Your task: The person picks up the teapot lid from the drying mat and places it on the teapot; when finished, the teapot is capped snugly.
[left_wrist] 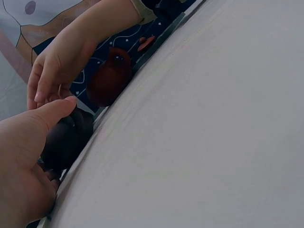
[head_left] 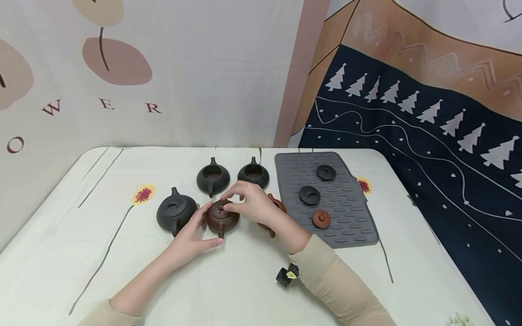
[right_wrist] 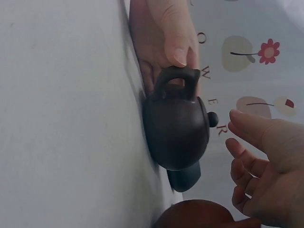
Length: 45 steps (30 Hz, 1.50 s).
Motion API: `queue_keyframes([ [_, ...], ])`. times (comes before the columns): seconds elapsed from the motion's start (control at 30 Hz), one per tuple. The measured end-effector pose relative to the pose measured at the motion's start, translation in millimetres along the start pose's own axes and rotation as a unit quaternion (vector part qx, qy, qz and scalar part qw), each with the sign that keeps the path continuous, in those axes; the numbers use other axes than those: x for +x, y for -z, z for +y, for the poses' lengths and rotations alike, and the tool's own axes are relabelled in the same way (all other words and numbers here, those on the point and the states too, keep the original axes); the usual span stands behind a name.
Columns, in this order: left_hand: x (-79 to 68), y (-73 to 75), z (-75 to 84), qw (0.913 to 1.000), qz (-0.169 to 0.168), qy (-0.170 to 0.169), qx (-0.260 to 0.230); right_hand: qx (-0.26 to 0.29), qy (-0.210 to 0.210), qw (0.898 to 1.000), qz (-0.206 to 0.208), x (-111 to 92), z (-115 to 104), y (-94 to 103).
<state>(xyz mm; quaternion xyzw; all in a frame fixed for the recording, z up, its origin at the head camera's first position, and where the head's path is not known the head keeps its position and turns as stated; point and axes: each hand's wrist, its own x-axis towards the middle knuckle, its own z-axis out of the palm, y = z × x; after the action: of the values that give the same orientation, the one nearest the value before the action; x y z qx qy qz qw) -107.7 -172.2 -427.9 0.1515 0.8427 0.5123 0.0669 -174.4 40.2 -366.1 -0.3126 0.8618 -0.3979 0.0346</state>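
A brown teapot point(head_left: 222, 222) with its lid point(head_left: 220, 208) on stands between both hands. My left hand point(head_left: 189, 240) rests its extended fingers along the teapot's left side, its thumb out near the handle point(right_wrist: 178, 76). Over the lid hovers my right hand point(head_left: 253, 203), thumb and fingers loosely bent. In the right wrist view a gap shows between those fingertips and the lid's knob point(right_wrist: 213, 119). A black teapot point(head_left: 175, 213) with a covered top stands just left. The reddish teapot point(head_left: 279, 204) is partly hidden behind the right wrist.
Two black teapots without lids point(head_left: 213, 178) point(head_left: 253, 174) stand behind. On the right, a grey ridged mat point(head_left: 346, 235) bears two black lids point(head_left: 326, 172) point(head_left: 309, 195) and a reddish lid point(head_left: 321, 219). A small black device point(head_left: 284, 276) is beside the right sleeve.
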Motion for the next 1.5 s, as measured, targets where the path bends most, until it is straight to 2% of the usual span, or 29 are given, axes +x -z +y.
queue_keyframes([
  [0.2,0.1,-0.5,0.4,1.0,0.005,-0.001,-0.005,0.002,0.015,0.999,0.028,-10.2,-3.3,11.3],
  [0.53,0.5,-1.2,0.5,0.9998,0.011,0.007,-0.016,0.046,0.053,0.995,0.065,-35.2,0.1,31.3],
  [0.83,0.5,0.1,2.7,0.9995,0.022,-0.005,-0.021,0.065,0.015,0.994,0.091,-60.1,11.0,50.1],
  [1.03,-0.8,1.3,6.0,0.9992,0.026,-0.006,-0.031,0.066,0.007,0.991,0.114,-75.9,21.2,61.7],
  [1.27,-2.4,2.2,14.2,0.9988,0.036,-0.009,-0.032,0.021,-0.028,0.991,0.13,-96.6,38.8,74.8],
  [1.5,-4.3,5.5,25.3,0.9983,0.044,-0.026,-0.027,0.012,-0.058,0.989,0.137,-116.6,60.0,87.7],
])
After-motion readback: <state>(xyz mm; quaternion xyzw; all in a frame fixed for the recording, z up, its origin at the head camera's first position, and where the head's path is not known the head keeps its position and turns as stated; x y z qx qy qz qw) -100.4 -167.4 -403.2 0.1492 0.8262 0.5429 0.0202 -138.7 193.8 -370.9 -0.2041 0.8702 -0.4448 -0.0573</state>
